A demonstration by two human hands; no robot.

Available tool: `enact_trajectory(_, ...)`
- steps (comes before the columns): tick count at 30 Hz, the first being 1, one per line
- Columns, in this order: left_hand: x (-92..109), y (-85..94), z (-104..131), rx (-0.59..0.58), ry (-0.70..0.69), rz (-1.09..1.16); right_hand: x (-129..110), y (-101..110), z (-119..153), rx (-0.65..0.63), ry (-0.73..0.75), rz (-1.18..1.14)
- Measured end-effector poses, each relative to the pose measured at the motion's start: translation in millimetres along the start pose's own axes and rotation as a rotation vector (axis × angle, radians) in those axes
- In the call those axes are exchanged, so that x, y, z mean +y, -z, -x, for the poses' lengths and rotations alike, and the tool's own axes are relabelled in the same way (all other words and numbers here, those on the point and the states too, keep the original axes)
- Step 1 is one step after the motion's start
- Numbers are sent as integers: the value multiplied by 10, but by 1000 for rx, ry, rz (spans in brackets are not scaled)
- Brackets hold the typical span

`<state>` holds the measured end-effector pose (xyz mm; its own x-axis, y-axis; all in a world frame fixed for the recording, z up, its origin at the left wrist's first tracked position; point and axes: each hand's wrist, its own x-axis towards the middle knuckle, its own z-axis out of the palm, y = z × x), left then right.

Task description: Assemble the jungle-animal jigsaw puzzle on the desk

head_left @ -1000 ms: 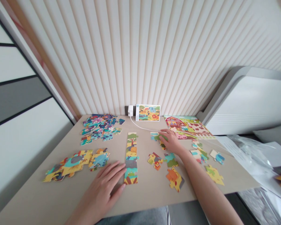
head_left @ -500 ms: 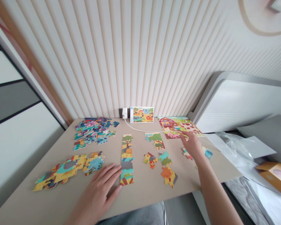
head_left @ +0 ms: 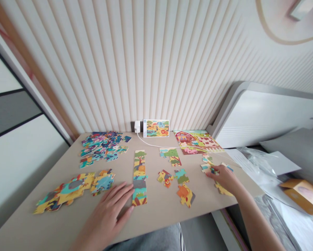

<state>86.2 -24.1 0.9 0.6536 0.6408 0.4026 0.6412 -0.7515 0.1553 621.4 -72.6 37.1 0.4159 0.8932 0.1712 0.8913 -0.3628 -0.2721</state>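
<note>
Lying at the lower left of the frame on the beige worktop (head_left: pixel 156 218): one long joined run of yellow-and-teal puzzle pieces (head_left: pixel 67 191). Above it, one overlapping heap of blue and purple pieces (head_left: pixel 101 144). Beside the run's right end, one cluster with a blue animal (head_left: pixel 102 182).

Lower centre-left: left hand (head_left: pixel 114 205), palm down, fingers slightly spread, gripping nothing visible; fingertips at the left edge of one upright-running strip (head_left: pixel 140 177), with tree, spotted animal and green crocodile.

Centre, at the wall: one white plug (head_left: pixel 137 126) with cable (head_left: pixel 156 145); one animal picture card (head_left: pixel 156 128), propped upright. Below the card, right of the strip: one tree section (head_left: pixel 171 153), one small lion cluster (head_left: pixel 166 177), one teal-and-green piece (head_left: pixel 181 176), one orange-and-yellow cluster (head_left: pixel 186 196).

Right of centre: one farm picture (head_left: pixel 198 141), flat, cable across it. Below, right hand (head_left: pixel 225 176), fingers bent narrowly over loose pale-and-teal pieces (head_left: pixel 205 168); whether one is pinched, I cannot tell. Under its wrist side, one yellow piece (head_left: pixel 222 189).

Far right: one open orange box (head_left: pixel 305 195), clear plastic (head_left: pixel 258 162), one grey pillow (head_left: pixel 297 150).
</note>
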Motion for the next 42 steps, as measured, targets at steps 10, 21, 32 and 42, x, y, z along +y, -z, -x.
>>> enact_trajectory(10,0,6,4,-21,10,8,-177,-109,132,-77,25,4)
enact_trajectory(21,-10,-18,9,-10,-5,-33,-64,-108,-450,34,-61,-55)
enact_trajectory(32,20,2,4,-26,24,-5,147,-237,-881,-94,-39,-185)
enact_trajectory(42,36,19,3,-36,43,10,-159,67,-1031,40,-13,-556)
